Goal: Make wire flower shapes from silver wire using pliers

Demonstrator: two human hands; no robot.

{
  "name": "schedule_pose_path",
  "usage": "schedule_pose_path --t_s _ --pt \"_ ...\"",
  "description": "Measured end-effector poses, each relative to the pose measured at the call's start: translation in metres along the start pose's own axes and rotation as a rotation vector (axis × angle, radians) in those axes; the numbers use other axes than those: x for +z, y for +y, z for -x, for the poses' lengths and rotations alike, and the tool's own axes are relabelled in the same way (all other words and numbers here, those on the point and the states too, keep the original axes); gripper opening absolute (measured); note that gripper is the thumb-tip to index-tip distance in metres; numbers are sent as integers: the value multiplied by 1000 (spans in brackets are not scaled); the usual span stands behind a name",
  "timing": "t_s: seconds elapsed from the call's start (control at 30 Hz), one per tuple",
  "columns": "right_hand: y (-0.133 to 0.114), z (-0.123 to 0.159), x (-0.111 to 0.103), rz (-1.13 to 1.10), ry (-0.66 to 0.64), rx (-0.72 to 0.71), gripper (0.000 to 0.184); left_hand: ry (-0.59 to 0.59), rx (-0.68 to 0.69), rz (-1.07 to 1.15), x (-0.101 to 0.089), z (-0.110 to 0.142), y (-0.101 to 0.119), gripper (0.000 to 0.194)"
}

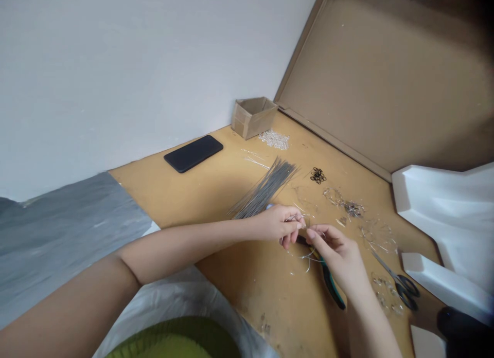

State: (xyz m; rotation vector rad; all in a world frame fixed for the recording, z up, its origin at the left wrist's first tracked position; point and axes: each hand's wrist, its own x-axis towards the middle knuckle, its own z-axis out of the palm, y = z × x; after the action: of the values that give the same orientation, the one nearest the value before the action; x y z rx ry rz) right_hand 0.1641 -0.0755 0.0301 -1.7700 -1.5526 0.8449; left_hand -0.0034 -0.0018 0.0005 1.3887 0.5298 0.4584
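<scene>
My left hand [286, 225] and my right hand [335, 247] meet above the table, fingertips almost touching. Both are closed in a pinch on a thin silvery wire loop [313, 255], which curves below and between them. What exactly sits between the fingertips is too small to make out. Under my hands lie pliers [332, 286] with dark green and black handles, their jaws partly hidden. A bundle of straight grey wires [266, 191] lies just beyond my left hand.
Along the back are a black phone [193, 153], a small cardboard box [254, 117] and a heap of small clear pieces [275, 139]. Black rings [318, 176], wire loops [378, 235] and scissors [405, 290] lie to the right, beside white foam packaging [451, 214]. A cardboard panel [386, 80] stands behind.
</scene>
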Motion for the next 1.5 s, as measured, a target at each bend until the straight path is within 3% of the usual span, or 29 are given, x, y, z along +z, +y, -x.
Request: schedule_pose_path --t_s 0.17,0.33,0.6,0.8,1.1,1.3,1.4,1.5 --pt "2 -2 2 -5 9 -8 27 -73 -22 4 -1 -2 -4 5" --pt "3 0 -1 30 163 -27 30 -102 -54 11 -1 -2 -4 5" --pt "-3 4 -5 118 200 -202 20 -167 -83 60 -3 0 1 12" --pt "-5 4 -1 92 325 -290 18 -161 -91 74 -3 1 2 13" --pt "-2 2 -6 43 222 -38 26 -154 -93 111 0 -3 -6 11" --pt "-3 7 -18 71 181 9 30 -140 -116 116 1 -5 -9 14" --pt "15 14 -30 175 187 38 36 -127 -114 121 0 -5 -6 15" --pt "48 27 -37 470 129 -12 36 -93 -105 133 -2 -4 -4 15"
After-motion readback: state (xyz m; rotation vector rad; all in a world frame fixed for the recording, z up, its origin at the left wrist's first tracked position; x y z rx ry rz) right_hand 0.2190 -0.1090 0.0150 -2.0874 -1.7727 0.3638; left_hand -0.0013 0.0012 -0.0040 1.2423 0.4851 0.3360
